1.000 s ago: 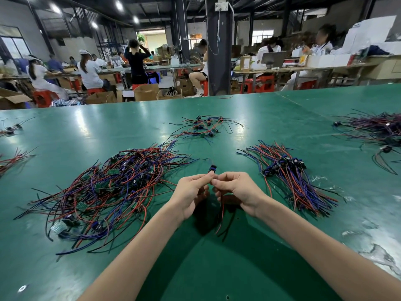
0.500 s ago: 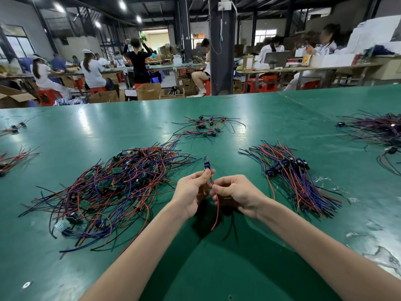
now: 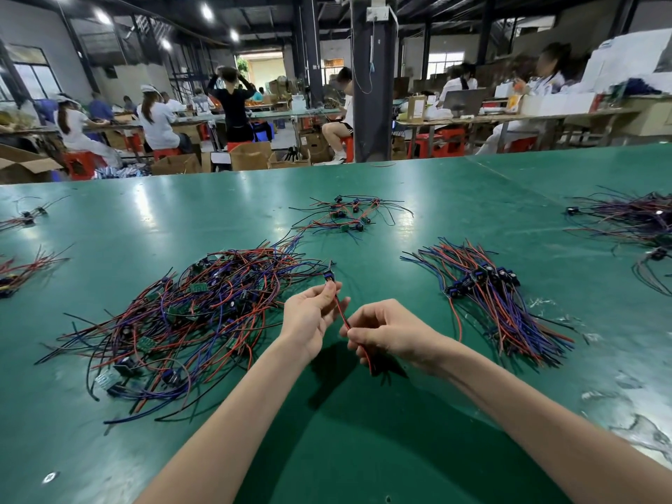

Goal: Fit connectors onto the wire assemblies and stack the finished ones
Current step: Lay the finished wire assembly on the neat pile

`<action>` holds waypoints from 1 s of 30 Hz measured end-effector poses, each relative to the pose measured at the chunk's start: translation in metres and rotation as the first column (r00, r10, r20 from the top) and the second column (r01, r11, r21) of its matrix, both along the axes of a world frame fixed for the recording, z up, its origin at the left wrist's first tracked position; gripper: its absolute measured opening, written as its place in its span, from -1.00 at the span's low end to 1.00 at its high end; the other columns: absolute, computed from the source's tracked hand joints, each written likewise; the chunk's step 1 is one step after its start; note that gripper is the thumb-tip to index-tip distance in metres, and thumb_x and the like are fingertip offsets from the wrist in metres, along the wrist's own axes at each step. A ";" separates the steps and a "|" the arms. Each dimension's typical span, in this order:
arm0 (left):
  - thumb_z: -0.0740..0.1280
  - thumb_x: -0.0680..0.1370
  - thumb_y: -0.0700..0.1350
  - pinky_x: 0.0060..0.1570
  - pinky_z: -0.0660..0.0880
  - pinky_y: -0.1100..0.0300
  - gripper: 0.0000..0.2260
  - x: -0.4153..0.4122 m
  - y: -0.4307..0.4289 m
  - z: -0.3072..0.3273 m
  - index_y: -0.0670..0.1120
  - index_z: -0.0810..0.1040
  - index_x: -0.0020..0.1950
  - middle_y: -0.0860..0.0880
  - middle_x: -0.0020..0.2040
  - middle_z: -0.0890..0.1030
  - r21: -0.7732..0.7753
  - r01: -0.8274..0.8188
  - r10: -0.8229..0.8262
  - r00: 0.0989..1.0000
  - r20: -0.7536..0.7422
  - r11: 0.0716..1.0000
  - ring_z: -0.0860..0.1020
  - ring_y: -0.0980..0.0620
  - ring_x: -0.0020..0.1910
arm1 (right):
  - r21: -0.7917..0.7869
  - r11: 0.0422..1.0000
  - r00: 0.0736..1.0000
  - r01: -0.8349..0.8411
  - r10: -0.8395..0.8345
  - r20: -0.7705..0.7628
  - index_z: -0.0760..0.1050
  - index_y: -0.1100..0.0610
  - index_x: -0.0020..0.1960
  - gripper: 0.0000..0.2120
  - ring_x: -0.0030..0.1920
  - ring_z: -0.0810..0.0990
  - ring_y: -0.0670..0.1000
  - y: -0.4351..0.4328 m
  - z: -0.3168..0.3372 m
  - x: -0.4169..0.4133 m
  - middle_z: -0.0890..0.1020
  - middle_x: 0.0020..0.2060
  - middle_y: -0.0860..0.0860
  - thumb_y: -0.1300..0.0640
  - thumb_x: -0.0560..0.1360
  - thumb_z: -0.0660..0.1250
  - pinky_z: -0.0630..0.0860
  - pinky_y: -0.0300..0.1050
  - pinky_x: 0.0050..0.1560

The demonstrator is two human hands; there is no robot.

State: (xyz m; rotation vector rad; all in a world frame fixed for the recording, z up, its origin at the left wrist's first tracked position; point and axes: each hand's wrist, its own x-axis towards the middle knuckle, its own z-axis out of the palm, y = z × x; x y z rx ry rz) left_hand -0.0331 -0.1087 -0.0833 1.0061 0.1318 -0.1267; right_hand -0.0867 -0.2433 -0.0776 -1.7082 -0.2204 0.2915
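Note:
My left hand (image 3: 309, 314) pinches a wire assembly just below its small blue connector (image 3: 329, 275), which points up and away. The assembly's red wire (image 3: 342, 316) runs down to my right hand (image 3: 385, 331), whose fingers curl round it; the wire ends hang below that hand. A tangled heap of loose red, blue and black wire assemblies (image 3: 196, 314) lies to the left of my hands. On the right lies a neater stack of assemblies (image 3: 491, 296) with blue connectors lined up.
The work surface is a green table (image 3: 363, 449). A small cluster of wired parts (image 3: 345, 214) lies farther back. More wire bundles sit at the right edge (image 3: 632, 220) and left edge (image 3: 22, 267). Other workers sit at benches beyond.
My hands have drawn apart: the right hand slid down the red wire toward me, while the left hand keeps the connector end raised.

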 end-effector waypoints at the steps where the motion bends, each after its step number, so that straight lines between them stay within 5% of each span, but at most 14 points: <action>1: 0.24 0.57 -0.34 -0.29 0.62 0.24 -0.89 0.000 0.000 -0.001 -0.31 0.50 -0.14 -0.13 -0.17 0.57 -0.002 -0.002 0.002 1.000 0.002 1.000 0.54 -0.08 -0.19 | -0.021 1.000 1.000 -0.015 0.015 0.016 0.50 0.27 -0.09 -0.91 -0.47 0.53 -0.10 0.000 0.001 -0.001 0.57 -0.37 0.09 0.39 0.54 0.26 0.53 -0.24 -0.39; 6: 0.24 0.56 -0.35 -0.23 0.63 0.19 -0.89 0.006 0.002 -0.004 -0.32 0.50 -0.16 -0.15 -0.17 0.56 -0.009 -0.035 0.035 0.999 0.011 0.999 0.55 -0.05 -0.21 | -0.109 0.988 0.993 -0.106 0.110 0.038 0.51 0.22 -0.07 -0.89 -0.44 0.54 -0.04 0.000 0.003 -0.006 0.58 -0.35 0.06 0.37 0.55 0.24 0.51 -0.19 -0.47; 12: 0.23 0.56 -0.37 -0.21 0.64 0.10 -0.90 0.008 0.003 -0.008 -0.34 0.48 -0.15 -0.16 -0.20 0.53 -0.033 -0.025 0.025 1.000 0.010 0.999 0.59 0.10 -0.47 | -0.121 0.963 0.970 -0.241 0.242 -0.003 0.47 0.25 0.00 -0.89 -0.38 0.61 -0.03 -0.004 0.006 -0.008 0.57 -0.30 0.07 0.40 0.55 0.22 0.56 -0.17 -0.38; 17: 0.25 0.56 -0.35 -0.21 0.64 0.11 -0.90 0.010 0.002 -0.008 -0.34 0.50 -0.14 -0.13 -0.23 0.55 -0.029 -0.018 0.018 1.000 -0.001 0.999 0.57 0.12 -0.46 | -0.095 0.952 0.957 -0.290 0.288 -0.030 0.46 0.31 0.05 -0.86 -0.33 0.63 0.05 -0.011 0.008 -0.005 0.57 -0.30 0.11 0.43 0.51 0.27 0.58 0.03 -0.15; 23: 0.28 0.56 -0.28 -0.25 0.63 0.16 -0.83 0.006 0.003 0.000 -0.30 0.55 -0.20 -0.06 -0.42 0.55 -0.082 0.040 -0.041 0.999 -0.014 0.996 0.55 0.10 -0.46 | 0.027 0.958 0.940 -0.285 0.285 -0.189 0.46 0.35 0.20 -0.73 -0.03 0.66 0.07 -0.025 0.018 0.003 0.65 0.00 0.18 0.30 0.53 0.27 0.56 -0.17 0.05; 27: 0.28 0.56 -0.23 -0.39 0.59 0.22 -0.85 -0.010 -0.011 0.002 -0.23 0.57 -0.18 -0.04 -0.41 0.59 0.076 0.172 -0.172 0.985 -0.007 0.982 0.57 0.08 -0.46 | 0.085 0.986 0.964 -0.146 0.161 -0.212 0.55 0.27 0.17 -0.60 0.08 0.62 0.12 -0.028 0.020 0.010 0.64 0.10 0.22 0.01 0.48 0.32 0.54 -0.04 0.16; 30: 0.28 0.56 -0.19 -0.37 0.53 0.26 -0.87 -0.021 -0.021 0.001 -0.22 0.57 -0.13 -0.09 -0.34 0.59 0.102 0.256 -0.257 0.966 -0.007 0.961 0.54 0.06 -0.42 | 0.109 0.993 0.992 0.040 -0.026 -0.124 0.63 0.23 -0.09 -0.83 -0.21 0.67 -0.01 -0.023 0.012 0.012 0.70 -0.18 0.12 0.15 0.53 0.32 0.60 -0.20 -0.15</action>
